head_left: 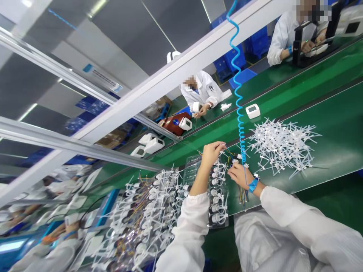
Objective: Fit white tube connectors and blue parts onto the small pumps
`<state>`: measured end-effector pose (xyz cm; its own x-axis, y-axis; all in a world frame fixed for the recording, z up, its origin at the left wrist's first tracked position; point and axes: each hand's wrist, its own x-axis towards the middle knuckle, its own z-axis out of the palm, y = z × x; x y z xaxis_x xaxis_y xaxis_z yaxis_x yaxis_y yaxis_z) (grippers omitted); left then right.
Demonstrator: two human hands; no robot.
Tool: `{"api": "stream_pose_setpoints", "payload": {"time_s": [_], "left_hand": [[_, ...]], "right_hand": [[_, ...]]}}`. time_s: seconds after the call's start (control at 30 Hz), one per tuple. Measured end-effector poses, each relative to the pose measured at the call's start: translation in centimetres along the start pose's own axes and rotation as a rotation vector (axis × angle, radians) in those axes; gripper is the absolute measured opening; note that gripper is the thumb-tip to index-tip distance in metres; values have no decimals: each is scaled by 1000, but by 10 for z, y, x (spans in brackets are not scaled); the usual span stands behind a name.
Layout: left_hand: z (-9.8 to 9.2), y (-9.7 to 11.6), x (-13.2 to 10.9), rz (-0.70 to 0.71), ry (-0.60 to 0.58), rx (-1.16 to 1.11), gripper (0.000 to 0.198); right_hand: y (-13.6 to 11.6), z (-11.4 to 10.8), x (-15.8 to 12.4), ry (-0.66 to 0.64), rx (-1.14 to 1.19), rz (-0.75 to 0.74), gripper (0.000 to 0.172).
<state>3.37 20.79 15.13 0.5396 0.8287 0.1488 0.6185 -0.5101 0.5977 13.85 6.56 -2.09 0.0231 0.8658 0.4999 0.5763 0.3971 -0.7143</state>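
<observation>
My left hand [212,153] reaches over a clear plastic tray [190,170], its thumb and fingertips pinched on thin coloured wires [231,153]. Close by on the right, my right hand [241,175] is low over the green bench with its fingers curled together; what lies in them is too small to make out. A blue strap [253,185] circles the right wrist. Small white and black parts with wires lie around the fingertips. In the tray stand rows of small round parts [217,202], with white cable ties around them.
A heap of white cable ties [283,147] lies right of my hands. More trays of tied parts [147,211] fill the left. A coiled blue cord [236,75] hangs down beside my right hand. White devices [253,111] rest on the bench; co-workers sit opposite.
</observation>
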Motion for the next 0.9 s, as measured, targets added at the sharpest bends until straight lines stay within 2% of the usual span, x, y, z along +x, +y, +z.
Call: {"api": "stream_pose_setpoints", "payload": {"time_s": [0.2,0.33,0.57,0.73,0.9], "left_hand": [[-14,5,13,8,106,-78,23],[-23,7,16,8,171,-163,29],[-46,19,16,44,323,-292,26],[-58,43,0,63,363,-250,23],[-56,77,-39,126,357,-170,20]], "right_hand": [[-5,-1,-10,7,1,-8,22],[-6,-3,-10,25,37,9,21],[-8,-5,-10,41,98,31,19],[-15,-17,-9,79,246,89,24],[-24,-31,-3,90,303,97,30]]}}
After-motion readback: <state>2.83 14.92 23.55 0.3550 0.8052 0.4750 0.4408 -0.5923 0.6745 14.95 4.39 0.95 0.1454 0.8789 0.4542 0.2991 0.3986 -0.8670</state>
